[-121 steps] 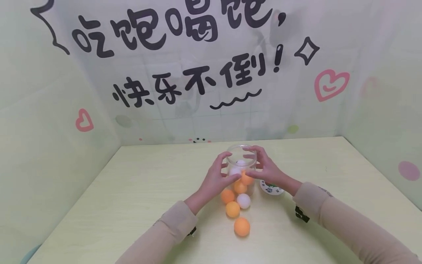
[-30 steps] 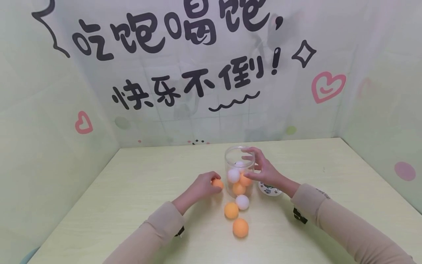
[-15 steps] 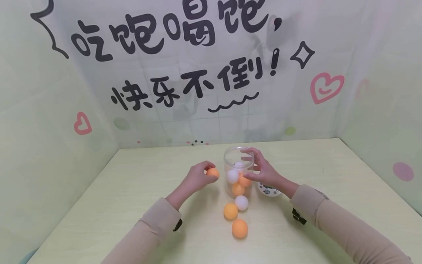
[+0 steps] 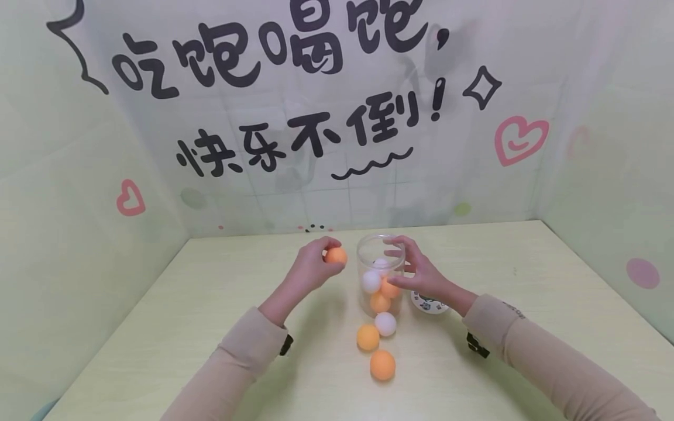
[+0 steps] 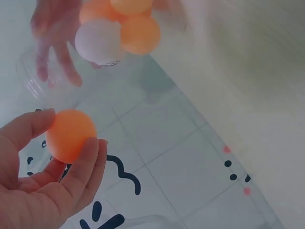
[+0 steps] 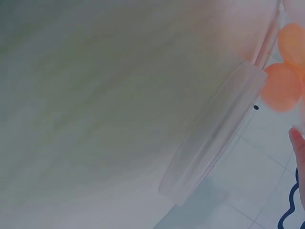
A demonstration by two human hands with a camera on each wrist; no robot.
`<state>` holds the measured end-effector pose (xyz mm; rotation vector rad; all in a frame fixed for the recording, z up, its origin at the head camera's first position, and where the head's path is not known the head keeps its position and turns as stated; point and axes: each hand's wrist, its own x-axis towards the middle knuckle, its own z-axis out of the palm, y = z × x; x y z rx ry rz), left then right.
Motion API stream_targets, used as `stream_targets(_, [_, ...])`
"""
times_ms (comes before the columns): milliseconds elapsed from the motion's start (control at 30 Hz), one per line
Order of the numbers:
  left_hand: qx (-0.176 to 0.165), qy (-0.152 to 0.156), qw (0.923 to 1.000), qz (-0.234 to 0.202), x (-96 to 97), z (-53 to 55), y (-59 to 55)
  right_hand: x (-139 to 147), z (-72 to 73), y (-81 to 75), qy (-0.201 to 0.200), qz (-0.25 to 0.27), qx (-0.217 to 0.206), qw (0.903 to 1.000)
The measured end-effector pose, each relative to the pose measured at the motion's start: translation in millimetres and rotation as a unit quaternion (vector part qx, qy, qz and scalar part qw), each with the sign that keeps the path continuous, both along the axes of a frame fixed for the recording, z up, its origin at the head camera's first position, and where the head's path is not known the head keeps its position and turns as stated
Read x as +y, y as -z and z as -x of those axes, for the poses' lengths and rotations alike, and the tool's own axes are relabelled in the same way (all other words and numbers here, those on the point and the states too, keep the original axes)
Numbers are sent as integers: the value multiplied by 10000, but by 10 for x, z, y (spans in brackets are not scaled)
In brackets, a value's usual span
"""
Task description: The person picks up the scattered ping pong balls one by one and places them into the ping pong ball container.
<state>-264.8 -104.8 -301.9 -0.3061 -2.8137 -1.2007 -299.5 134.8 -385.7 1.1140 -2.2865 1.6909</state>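
My left hand (image 4: 309, 266) pinches an orange ping-pong ball (image 4: 336, 255) between thumb and fingers, raised beside the jar at its left; the left wrist view shows this ball (image 5: 71, 136) close up. A clear jar (image 4: 362, 260), upright and uncovered, contains several balls, among them a white ball (image 4: 371, 281) and an orange ball (image 4: 380, 303). My right hand (image 4: 425, 276) holds the jar's right side, thumb in front and fingers behind. In the right wrist view only a fingertip (image 6: 296, 140) of it shows.
In front of the jar lie a white ball (image 4: 385, 324), a yellow-orange ball (image 4: 368, 337) and an orange ball (image 4: 382, 365). A round printed lid (image 4: 430, 303) lies right of the jar, partly under the right wrist. A printed curtain (image 4: 263, 199) closes off the table's back.
My left hand, on the jar four seconds ago, has since picked up an orange ball from the table and risen with it beside the jar. The right hand stays on the jar.
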Motion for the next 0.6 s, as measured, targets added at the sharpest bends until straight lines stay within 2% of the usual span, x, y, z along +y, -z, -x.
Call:
stream_targets(300, [118,26,9999,-76,14,47,-183,-8,-10,-6,105,-117,-70,9999])
stream_targets(600, [46,153,9998,-95,132,59,-338,-13,-19,-4,110,-71,-63,9999])
